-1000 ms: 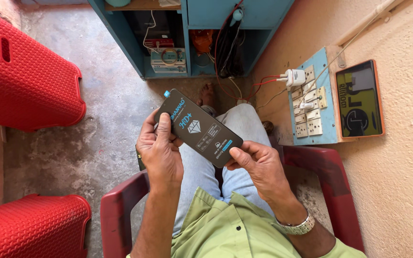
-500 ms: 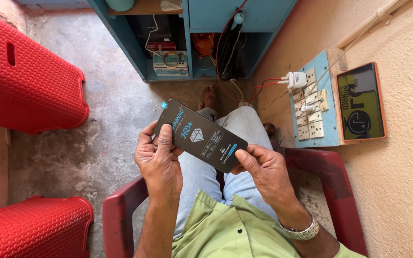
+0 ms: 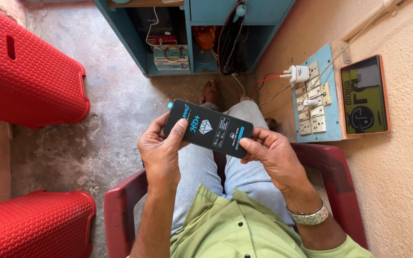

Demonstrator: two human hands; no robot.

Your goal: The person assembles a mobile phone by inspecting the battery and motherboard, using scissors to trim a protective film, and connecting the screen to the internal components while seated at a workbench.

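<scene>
Far left of the black packet (image 3: 209,129) we see two red plastic stools (image 3: 27,76). Our left hand (image 3: 161,153) has a closed grip on the left end of the packet, thumb on its face. The packet sits tilted above our lap, in front of the red chair (image 3: 120,210). Our right hand (image 3: 273,155) pinches its right end. Right of the packet, a blue switch board (image 3: 314,102) hangs on the wall.

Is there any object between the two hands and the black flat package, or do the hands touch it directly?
Nothing visible stands between them. The left hand grips one end of the black flat package and the right hand pinches the other end, bare fingers directly on it, above the person's lap.
</scene>
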